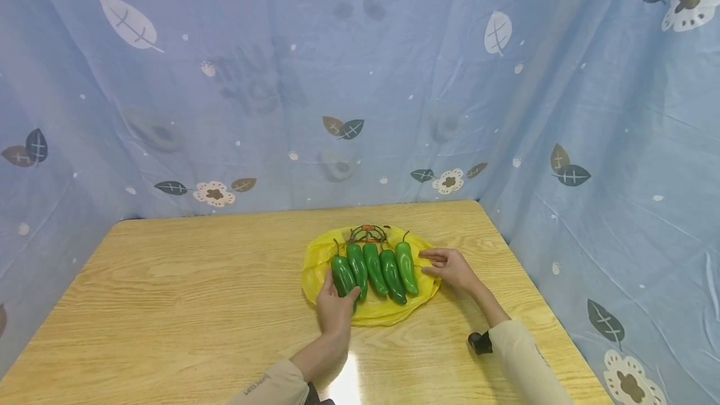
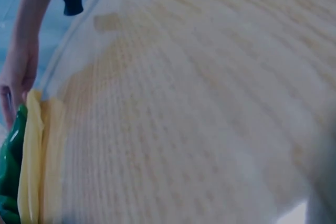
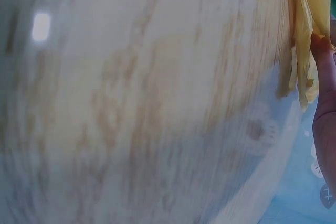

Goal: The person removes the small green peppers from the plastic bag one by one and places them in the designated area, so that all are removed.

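Observation:
Several glossy green chili peppers (image 1: pixel 373 267) lie side by side in a row on a yellow plastic bag (image 1: pixel 374 314), their stems toward the far side. My left hand (image 1: pixel 335 308) is at the leftmost pepper (image 1: pixel 342 272), fingers along its left side and thumb across its lower end, partly hiding it. On the right, my right hand (image 1: pixel 452 269) rests over the bag's edge with fingers extended toward the rightmost pepper (image 1: pixel 405 267), a small gap between them. In the right wrist view the thumb touches the crumpled bag edge (image 3: pixel 304 40).
The bag lies on a wood-grain table (image 1: pixel 197 292), right of its middle. Blue printed curtains (image 1: pixel 281 80) hang behind the table and along both sides. A black strap piece (image 1: pixel 480 343) juts from the right sleeve. Dark printing (image 1: pixel 368 233) shows on the bag's far part.

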Tool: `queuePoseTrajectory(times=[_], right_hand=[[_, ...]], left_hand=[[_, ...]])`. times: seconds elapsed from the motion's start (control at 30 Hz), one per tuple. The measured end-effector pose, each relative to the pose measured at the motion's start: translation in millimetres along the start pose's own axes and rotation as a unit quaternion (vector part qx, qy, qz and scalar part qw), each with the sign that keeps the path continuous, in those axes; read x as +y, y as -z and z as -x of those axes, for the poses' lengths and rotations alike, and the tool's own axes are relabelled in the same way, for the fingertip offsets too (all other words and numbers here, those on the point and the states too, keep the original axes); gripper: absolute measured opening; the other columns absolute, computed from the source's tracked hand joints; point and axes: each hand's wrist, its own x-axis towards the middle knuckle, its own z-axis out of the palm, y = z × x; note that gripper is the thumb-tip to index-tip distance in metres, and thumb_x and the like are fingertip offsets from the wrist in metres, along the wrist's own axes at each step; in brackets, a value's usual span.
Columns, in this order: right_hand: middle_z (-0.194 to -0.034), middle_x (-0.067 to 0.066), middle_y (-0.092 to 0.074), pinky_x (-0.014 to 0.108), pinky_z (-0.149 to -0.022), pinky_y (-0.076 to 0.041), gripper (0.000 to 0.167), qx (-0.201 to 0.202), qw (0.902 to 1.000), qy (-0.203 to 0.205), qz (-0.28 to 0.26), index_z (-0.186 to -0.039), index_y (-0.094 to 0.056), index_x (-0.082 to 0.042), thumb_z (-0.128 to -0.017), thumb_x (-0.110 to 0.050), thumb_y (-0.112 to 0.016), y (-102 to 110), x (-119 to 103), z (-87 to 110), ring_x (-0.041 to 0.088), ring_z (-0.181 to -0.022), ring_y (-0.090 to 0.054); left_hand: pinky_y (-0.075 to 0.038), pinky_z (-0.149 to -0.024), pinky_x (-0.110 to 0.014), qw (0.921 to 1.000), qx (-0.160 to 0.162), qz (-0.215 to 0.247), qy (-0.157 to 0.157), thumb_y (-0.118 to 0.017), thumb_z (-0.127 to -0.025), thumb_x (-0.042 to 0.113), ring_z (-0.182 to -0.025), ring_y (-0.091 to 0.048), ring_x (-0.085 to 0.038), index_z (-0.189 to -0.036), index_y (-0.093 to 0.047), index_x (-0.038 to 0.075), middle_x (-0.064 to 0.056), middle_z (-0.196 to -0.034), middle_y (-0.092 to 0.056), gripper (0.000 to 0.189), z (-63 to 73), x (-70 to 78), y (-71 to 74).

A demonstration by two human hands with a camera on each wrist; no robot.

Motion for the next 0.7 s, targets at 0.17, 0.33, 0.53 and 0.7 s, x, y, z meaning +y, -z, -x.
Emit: queuePoseTrajectory(times=[0.17,0.33,0.53,0.7], right_hand=[[-0.122,0.028,-0.059,0.038,-0.095,-0.050,0.040,0.000,1.0000,0.006,0.005,-0.120,-0.059,0.013,-0.086,-0.005,-0.071,-0.8,-0.5,0.1,0.040,-0.111,-0.059],[-0.122,0.027,-0.060,0.036,-0.097,-0.050,0.040,0.002,1.0000,0.003,0.001,-0.120,-0.060,0.012,-0.085,-0.006,-0.072,-1.8,-0.6,0.8,0.039,-0.112,-0.059],[-0.123,0.028,-0.059,0.038,-0.097,-0.049,0.041,-0.001,1.0000,0.006,0.003,-0.121,-0.059,0.012,-0.086,-0.007,-0.072,-2.5,-2.6,2.0,0.040,-0.114,-0.057],[-0.123,0.028,-0.059,0.039,-0.096,-0.050,0.040,-0.001,0.9998,0.009,0.018,-0.121,-0.059,0.012,-0.087,-0.005,-0.070,-2.0,-4.3,4.6,0.040,-0.113,-0.058]], left_hand=[[-0.030,-0.113,-0.043,0.9999,-0.005,-0.010,-0.008,-0.072,-0.079,-0.005,-0.140,-0.025,-0.036,-0.150,-0.026,0.006,-0.016,-0.155,-0.023,0.086,2.7,-3.8,-2.8],[-0.028,-0.114,-0.044,0.9999,-0.003,-0.010,-0.006,-0.071,-0.080,-0.004,-0.140,-0.024,-0.036,-0.151,-0.026,0.009,-0.016,-0.155,-0.022,0.086,2.3,-6.0,-3.3],[-0.028,-0.114,-0.046,0.9999,-0.006,-0.015,-0.005,-0.069,-0.081,-0.005,-0.140,-0.025,-0.037,-0.151,-0.025,0.008,-0.018,-0.154,-0.024,0.084,2.4,-5.8,-2.3],[-0.030,-0.112,-0.049,0.9996,-0.005,-0.028,-0.005,-0.069,-0.081,-0.004,-0.138,-0.028,-0.040,-0.151,-0.027,0.010,-0.017,-0.153,-0.027,0.083,2.7,-5.5,-2.9]])
